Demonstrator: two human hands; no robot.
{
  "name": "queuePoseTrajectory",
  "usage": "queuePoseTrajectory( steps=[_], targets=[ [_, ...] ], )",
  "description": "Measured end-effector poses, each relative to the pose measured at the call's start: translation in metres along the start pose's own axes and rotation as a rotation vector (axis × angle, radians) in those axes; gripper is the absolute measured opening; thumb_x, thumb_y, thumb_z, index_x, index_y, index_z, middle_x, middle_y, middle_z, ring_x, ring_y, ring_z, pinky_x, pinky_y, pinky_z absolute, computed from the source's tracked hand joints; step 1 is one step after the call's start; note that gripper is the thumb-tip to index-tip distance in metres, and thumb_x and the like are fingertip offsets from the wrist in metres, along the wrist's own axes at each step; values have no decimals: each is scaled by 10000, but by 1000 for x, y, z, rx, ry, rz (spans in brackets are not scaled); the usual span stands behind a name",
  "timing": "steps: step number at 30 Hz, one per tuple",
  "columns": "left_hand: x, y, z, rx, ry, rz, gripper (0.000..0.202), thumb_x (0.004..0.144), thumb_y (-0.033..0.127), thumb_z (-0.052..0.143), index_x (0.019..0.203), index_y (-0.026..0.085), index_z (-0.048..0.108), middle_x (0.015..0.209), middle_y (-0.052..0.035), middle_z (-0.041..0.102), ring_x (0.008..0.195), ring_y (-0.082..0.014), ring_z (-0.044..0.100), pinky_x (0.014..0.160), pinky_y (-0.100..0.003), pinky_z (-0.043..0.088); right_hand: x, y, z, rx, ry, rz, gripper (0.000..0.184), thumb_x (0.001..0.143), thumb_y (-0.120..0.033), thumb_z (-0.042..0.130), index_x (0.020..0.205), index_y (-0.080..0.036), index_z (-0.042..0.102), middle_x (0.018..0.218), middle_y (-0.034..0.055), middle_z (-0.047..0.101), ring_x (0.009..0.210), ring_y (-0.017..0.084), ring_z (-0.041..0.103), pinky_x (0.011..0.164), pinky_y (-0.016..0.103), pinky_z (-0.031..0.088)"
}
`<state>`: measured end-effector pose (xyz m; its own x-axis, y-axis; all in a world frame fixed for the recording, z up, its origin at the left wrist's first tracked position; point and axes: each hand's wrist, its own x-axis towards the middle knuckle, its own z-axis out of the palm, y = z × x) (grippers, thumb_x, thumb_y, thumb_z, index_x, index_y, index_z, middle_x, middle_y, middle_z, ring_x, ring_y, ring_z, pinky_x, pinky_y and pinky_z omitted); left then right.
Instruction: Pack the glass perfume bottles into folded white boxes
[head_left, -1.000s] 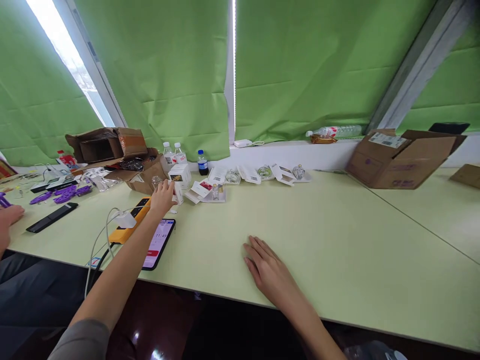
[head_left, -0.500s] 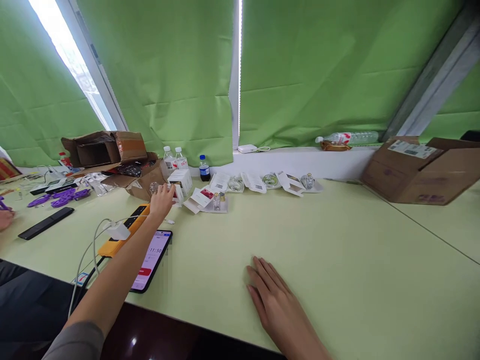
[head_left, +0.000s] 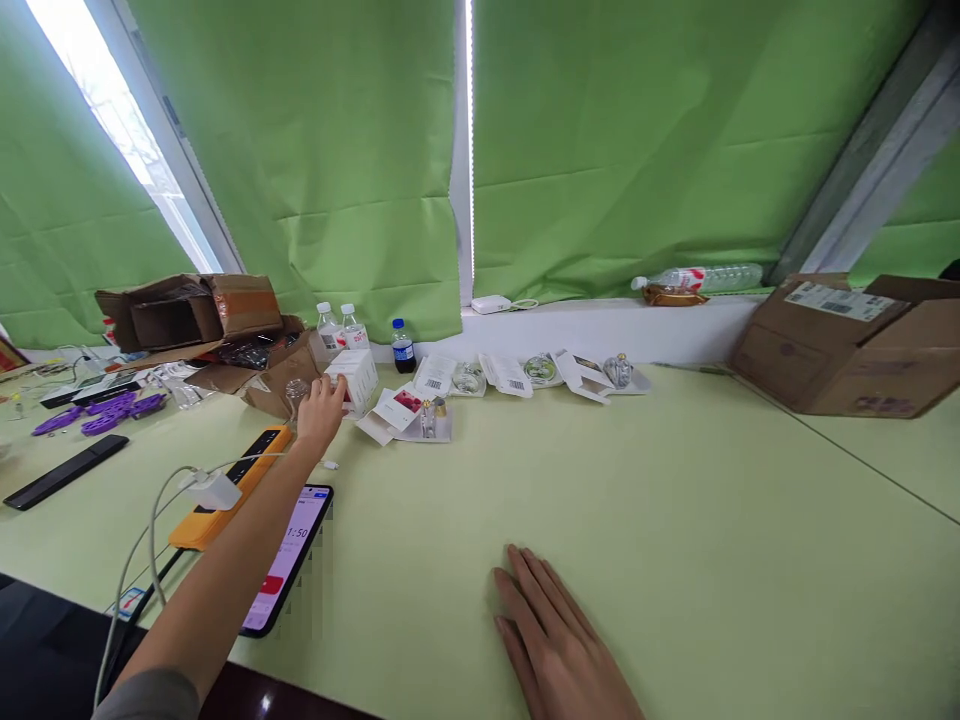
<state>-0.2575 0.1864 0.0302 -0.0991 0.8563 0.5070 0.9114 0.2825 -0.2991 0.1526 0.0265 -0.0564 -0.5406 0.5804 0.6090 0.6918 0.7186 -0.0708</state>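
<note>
My left hand point(head_left: 320, 412) reaches far across the pale green table point(head_left: 675, 500), its fingers closed round a small white carton point(head_left: 355, 374) that stands near two clear water bottles point(head_left: 339, 326). A small glass bottle point(head_left: 295, 391) stands just left of that hand. My right hand point(head_left: 559, 645) lies flat on the table near its front edge, fingers stretched out, holding nothing. Just right of the carton lie an opened white box with a red label point(head_left: 401, 409) and two tiny bottles point(head_left: 433, 415).
A phone with a lit screen point(head_left: 289, 557) and an orange power strip point(head_left: 229, 488) with a white plug lie under my left forearm. Open cardboard boxes stand at back left point(head_left: 191, 310) and at right point(head_left: 847, 345). More opened packs and small bottles point(head_left: 540, 370) line the sill. Purple parts point(head_left: 94, 412) lie at left.
My left hand has moved from beside the small items to grip the white carton. My right hand stays flat. Another person's hand at the left edge is out of view now.
</note>
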Motion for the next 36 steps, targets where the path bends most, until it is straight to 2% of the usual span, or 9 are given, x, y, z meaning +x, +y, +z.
queuePoseTrajectory(
  steps=[12, 18, 23, 27, 31, 36],
  targets=[
    [4, 8, 7, 16, 10, -38, 598, 839, 264, 482, 1405, 205, 298, 1370, -211, 413, 1228, -365, 398, 837, -479, 484, 1, 2, 6, -23, 51, -15, 437, 902, -348, 515, 1294, -158, 545, 1384, 123, 487, 1210, 317, 535, 929, 415, 537],
    [4, 10, 7, 24, 24, -48, 649, 827, 260, 501, 1428, 215, 262, 1385, -207, 403, 1245, -370, 390, 844, -474, 480, 2, -1, 1, -4, 19, 22, 404, 913, -330, 490, 1281, -174, 551, 1391, 115, 485, 1237, 304, 512, 960, 417, 520],
    [6, 9, 3, -7, 13, -36, 646, 821, 298, 540, 1417, 228, 300, 1350, -204, 438, 1225, -369, 415, 876, -475, 456, 5, -4, -6, -40, -21, 25, 380, 908, -310, 495, 1257, -177, 565, 1382, 122, 496, 1246, 292, 505, 981, 422, 511],
    [9, 8, 0, -26, 3, -36, 644, 811, 308, 558, 1405, 208, 332, 1342, -218, 448, 1226, -375, 418, 900, -483, 433, 4, -8, -8, -36, -31, 55, 363, 917, -292, 482, 1252, -184, 572, 1385, 108, 498, 1267, 275, 485, 1007, 414, 492],
    [9, 8, 0, -41, 0, -50, 721, 792, 335, 579, 1434, 175, 292, 1362, -227, 435, 1246, -379, 407, 961, -491, 384, 2, -12, -7, 4, -21, 116, 336, 926, -287, 474, 1229, -200, 593, 1371, 94, 516, 1272, 261, 481, 1036, 415, 465],
    [0, 11, -4, -114, 90, -33, 802, 785, 347, 579, 1448, 70, 224, 1440, -254, 333, 1337, -384, 298, 1052, -489, 288, 3, -15, -11, 22, -57, 143, 322, 932, -275, 473, 1217, -196, 602, 1357, 95, 531, 1276, 247, 476, 1061, 411, 439]
  ],
)
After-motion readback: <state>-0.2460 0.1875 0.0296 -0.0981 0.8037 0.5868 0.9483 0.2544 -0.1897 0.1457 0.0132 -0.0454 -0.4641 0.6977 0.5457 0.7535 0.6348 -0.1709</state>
